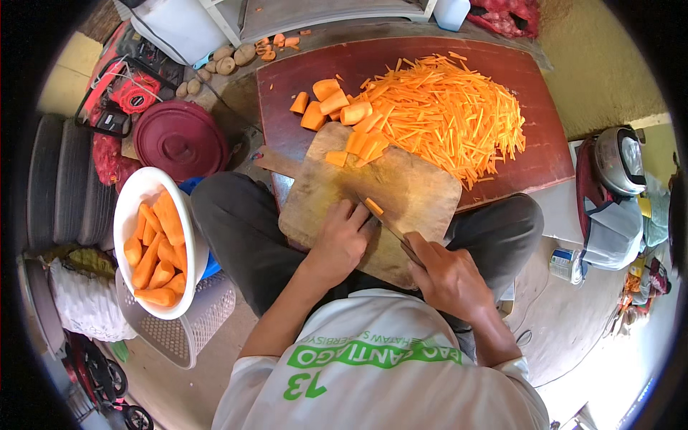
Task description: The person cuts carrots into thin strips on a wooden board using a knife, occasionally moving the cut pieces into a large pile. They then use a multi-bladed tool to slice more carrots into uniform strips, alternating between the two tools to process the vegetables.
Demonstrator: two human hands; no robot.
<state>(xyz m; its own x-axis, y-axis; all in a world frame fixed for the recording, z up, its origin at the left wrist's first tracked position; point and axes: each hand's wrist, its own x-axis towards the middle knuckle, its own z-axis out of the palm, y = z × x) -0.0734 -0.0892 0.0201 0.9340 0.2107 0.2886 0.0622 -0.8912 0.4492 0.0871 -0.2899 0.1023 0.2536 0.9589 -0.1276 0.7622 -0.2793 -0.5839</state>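
A worn wooden cutting board lies across my lap and the edge of a dark red table. My right hand grips a knife whose blade rests on the board. My left hand holds a small carrot piece against the blade. Carrot slabs lie at the board's far edge. A big heap of carrot sticks covers the table behind, with carrot chunks to its left.
A white bowl of peeled carrots sits on a plastic basket at my left. A maroon pot lid, potatoes and a red machine lie beyond. A helmet rests at the right.
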